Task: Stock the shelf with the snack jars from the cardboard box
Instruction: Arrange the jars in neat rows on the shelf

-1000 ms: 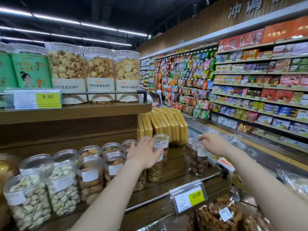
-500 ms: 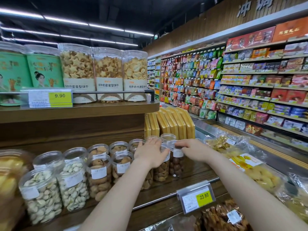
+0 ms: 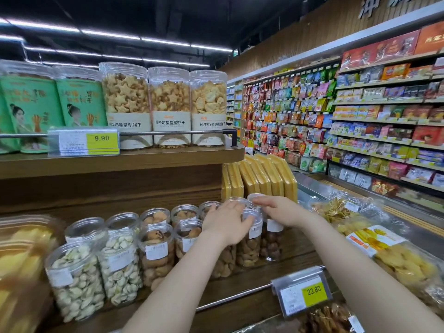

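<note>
Clear snack jars with white labels stand in two rows on the lower wooden shelf [image 3: 296,248], from pistachio jars [image 3: 74,282] on the left to brown nut jars on the right. My left hand [image 3: 225,222] lies over the lid of a brown nut jar [image 3: 223,263] near the row's right end, fingers curled round it. My right hand [image 3: 281,210] grips the top of a dark nut jar [image 3: 272,243], which stands on the shelf at the very end, touching its neighbour [image 3: 249,243]. No cardboard box is in view.
A metal rail [image 3: 230,296] and a 23.80 price tag [image 3: 310,293] edge the shelf front. Yellow boxes [image 3: 264,176] stand behind the jars. Tall biscuit jars [image 3: 168,104] fill the upper shelf. Bagged snacks [image 3: 396,260] lie to the right, with an aisle of shelves beyond.
My right hand has carried the dark nut jar leftward from the shelf's right side and set it against the end of the row. My left hand has stayed on its jar.
</note>
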The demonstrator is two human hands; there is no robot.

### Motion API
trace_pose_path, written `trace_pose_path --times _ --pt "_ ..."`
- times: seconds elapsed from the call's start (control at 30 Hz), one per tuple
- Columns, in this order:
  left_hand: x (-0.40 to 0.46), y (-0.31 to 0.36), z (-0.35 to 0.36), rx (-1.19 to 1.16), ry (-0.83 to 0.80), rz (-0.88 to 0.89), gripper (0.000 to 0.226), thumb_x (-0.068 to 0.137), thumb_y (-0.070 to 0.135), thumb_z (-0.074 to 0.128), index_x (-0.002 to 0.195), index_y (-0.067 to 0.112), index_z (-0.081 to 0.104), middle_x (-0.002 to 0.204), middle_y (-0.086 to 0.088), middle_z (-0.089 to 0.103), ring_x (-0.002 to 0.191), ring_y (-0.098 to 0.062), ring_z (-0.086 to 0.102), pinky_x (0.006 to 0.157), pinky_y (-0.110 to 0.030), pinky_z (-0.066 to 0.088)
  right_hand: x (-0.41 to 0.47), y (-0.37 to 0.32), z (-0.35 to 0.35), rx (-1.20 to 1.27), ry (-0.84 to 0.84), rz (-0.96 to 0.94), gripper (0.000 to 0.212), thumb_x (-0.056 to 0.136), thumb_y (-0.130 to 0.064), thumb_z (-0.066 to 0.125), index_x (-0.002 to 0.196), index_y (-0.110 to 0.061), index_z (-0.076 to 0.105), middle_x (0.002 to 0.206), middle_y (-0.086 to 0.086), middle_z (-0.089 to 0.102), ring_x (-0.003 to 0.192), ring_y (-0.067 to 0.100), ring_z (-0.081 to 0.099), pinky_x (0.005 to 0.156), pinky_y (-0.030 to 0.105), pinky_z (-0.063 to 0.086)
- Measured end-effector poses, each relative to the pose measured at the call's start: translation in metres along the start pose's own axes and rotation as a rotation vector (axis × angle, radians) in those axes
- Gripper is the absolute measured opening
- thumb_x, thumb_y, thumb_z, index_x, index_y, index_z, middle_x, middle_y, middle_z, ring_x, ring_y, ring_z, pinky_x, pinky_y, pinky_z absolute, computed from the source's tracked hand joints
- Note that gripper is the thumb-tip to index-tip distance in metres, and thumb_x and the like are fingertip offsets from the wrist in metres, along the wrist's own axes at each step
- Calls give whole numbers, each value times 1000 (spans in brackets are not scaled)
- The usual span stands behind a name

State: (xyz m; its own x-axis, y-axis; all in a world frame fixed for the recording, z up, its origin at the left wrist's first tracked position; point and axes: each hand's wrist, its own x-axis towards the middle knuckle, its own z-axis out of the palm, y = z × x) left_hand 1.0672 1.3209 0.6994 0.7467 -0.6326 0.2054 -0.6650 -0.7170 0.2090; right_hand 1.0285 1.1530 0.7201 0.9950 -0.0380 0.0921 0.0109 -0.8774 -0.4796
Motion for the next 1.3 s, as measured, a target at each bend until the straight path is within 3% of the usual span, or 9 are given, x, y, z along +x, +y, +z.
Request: trace_pose_path --times 0.23,0.43,0.53,0.67,0.87,0.93,1.03,1.2,1.3 --pt "0 2 -3 3 -21 -29 61 95 51 30 147 21 29 156 -2 25 143 -21 20 118 -44 13 4 0 -1 -18 -4 6 44 94 -10 39 137 -20 46 148 0 39 135 17 35 111 29 26" --pt "7 3 -7 10 -44 -34 65 93 56 29 149 22 24 158 -4 19 145 -21 14 117 -48 4 20 4 3 11 22 67 39 96 -27 42 135 -27 48 149 4 32 135 22 34 109 34 29" --pt "8 1 -3 2 -47 -30 66 92 57 29 148 22 27 156 -5 24 144 -23 19 117 -47 12 24 6 6 26 62 99 37 90 -32 53 128 -29 54 136 6 43 117 22 47 92 28 39" --pt "7 -1 -5 -20 -26 -8 64 92 56 32 146 23 32 153 -6 31 141 -25 25 116 -47 17 25 4 6 -36 193 100 16 84 -34 61 100 -32 62 116 5 50 97 20 51 84 35 47" --pt "6 0 -4 -7 -33 -23 64 92 58 30 146 24 28 155 -3 26 143 -23 21 117 -48 9 20 6 -1 -57 133 110 32 85 -39 60 116 -31 61 130 3 45 102 19 51 81 29 43" --pt "6 0 -4 -6 -36 -26 64 93 58 30 147 25 27 157 -3 22 144 -23 17 117 -49 5 18 7 -4 -12 153 110 40 88 -42 54 127 -29 54 137 2 44 116 21 49 93 34 42" --pt "6 0 -4 5 -41 -31 65 92 59 29 148 26 25 159 -5 13 147 -22 7 117 -49 2 14 6 -3 157 171 108 44 98 -35 37 141 -25 39 150 0 35 136 19 33 110 36 27" --pt "5 1 -5 -45 -8 -24 62 91 56 34 145 24 32 154 -2 29 142 -20 22 116 -48 10 6 0 4 252 158 116 45 101 -32 25 146 -27 26 154 -4 27 140 15 26 113 34 21" --pt "-11 2 -20 -46 161 11 57 95 49 34 142 18 36 151 -3 35 140 -20 28 116 -46 10 3 -10 -2 121 189 73 47 101 -31 27 147 -18 26 155 1 25 142 16 22 115 31 17"
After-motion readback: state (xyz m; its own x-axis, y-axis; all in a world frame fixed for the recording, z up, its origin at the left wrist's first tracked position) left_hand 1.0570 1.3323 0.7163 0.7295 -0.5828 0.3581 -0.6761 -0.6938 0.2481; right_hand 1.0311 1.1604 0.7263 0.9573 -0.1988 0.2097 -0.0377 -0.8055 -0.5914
